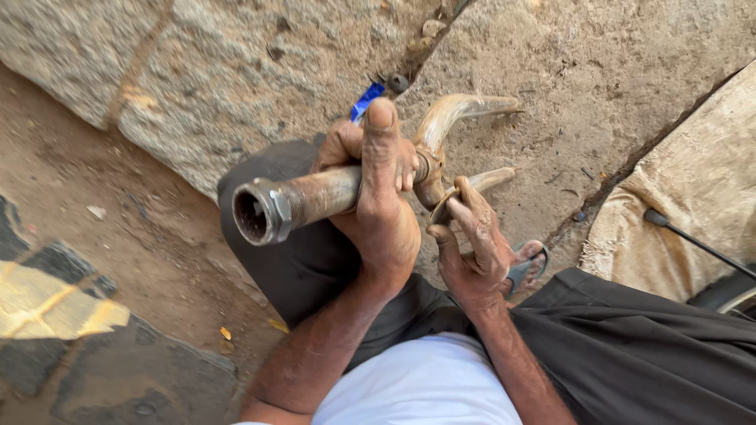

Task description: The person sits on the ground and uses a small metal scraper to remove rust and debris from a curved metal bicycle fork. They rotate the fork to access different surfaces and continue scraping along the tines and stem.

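I have the left hand (383, 206) wrapped around a dirty, brass-coloured metal pipe with a hexagonal collar at its open end (295, 203), the fingers closed over the top of the shaft and the thumb pointing toward 12 o'clock. That grip keeps the pipe level above my knee in dark trousers (303, 252), with the open mouth facing 9 o'clock, toward me, so I can see into the bore.

The pipe's far end, toward 3 o'clock, splits into two curved, horn-like prongs (461, 110). My right hand (472, 244) sits just below that junction, its fingers pinched narrow on a thin curved metal piece (443, 206) pressed against the joint; I judge this hand does the fine work while the left steadies. Whether the piece is loose or fixed I cannot tell.

Beneath everything lie rough grey stone slabs (598, 71), which serve as the floor, and a sandalled foot (526, 266) shows at 4 o'clock of the right hand. A blue scrap (366, 101) peeks out behind the left hand's fingers.
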